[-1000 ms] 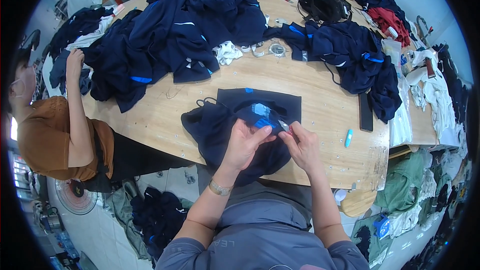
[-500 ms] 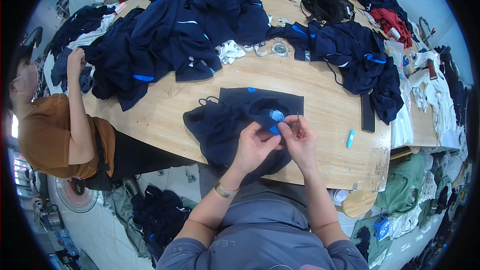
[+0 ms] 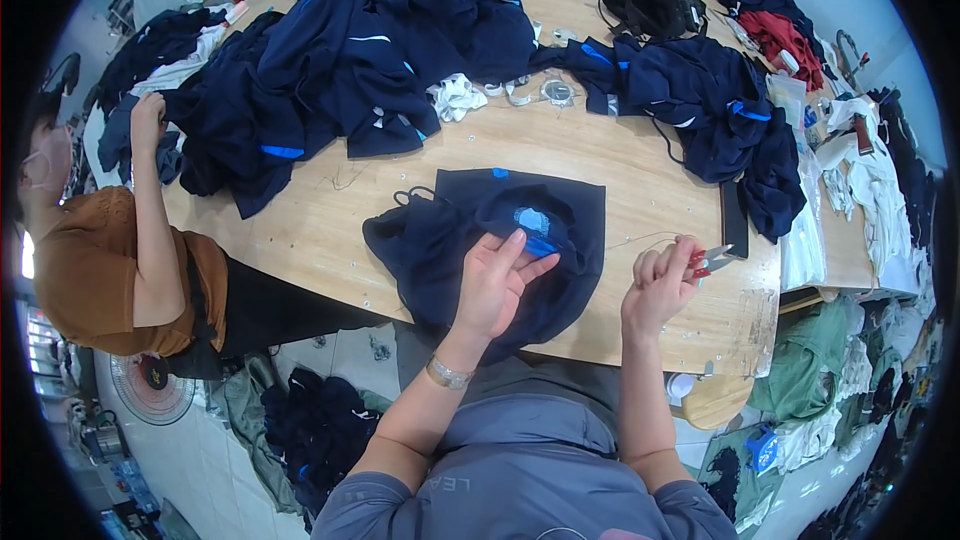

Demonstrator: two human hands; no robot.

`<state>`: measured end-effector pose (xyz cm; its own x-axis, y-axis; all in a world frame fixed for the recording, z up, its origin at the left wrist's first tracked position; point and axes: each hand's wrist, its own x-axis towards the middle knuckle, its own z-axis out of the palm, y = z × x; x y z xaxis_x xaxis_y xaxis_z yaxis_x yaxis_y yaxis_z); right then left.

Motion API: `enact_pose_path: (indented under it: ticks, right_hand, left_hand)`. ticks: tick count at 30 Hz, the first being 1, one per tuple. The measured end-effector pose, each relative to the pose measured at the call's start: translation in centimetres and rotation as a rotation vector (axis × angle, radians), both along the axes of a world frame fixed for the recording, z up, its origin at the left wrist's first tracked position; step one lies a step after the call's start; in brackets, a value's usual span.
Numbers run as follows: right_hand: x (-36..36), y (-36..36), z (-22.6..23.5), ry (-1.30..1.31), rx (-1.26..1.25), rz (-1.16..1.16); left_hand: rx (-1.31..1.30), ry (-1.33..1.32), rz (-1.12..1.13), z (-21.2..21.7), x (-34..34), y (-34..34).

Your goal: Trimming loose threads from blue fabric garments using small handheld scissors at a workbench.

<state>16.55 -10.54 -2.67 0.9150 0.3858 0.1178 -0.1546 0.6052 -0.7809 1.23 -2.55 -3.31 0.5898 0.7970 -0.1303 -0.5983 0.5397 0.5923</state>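
A navy garment [image 3: 430, 250] with bright blue details lies on the table in front of me. My left hand [image 3: 488, 288] pinches a blue strip [image 3: 541, 247] at the garment's opening, beside a light blue patch [image 3: 531, 222]. Off to the right, my right hand [image 3: 655, 295] is closed around red-handled thread snips [image 3: 712, 261], their blades pointing away to the right. A thin dark thread [image 3: 648, 238] arcs above the table between the garment and my right hand; whether the fingers grip its end is hard to see.
A big heap of navy garments [image 3: 340, 70] covers the far left, with another pile [image 3: 690, 90] at the far right. Near the right edge are a phone-like black slab [image 3: 734, 220] and a black bag [image 3: 655, 8]. A co-worker in a brown top [image 3: 110, 260] stands at left.
My right hand has moved away from the garment to the right with the snips, and a thread now shows. My left hand stays at the blue strip, its fingers shifted slightly.
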Motion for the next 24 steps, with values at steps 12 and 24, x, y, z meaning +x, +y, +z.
enact_pose_path:
  ticks: [12, 24]
  right_hand:
    - [-2.0, 0.3, -0.1, -0.618, -0.513, 0.276]
    - [-1.9, 0.3, -1.3, -0.906, -0.656, 0.293]
  left_hand:
    - [-0.205, -0.136, -0.090, -0.2, 0.2, -0.8]
    - [-0.062, 0.096, -0.103, -0.7, -0.2, -0.6]
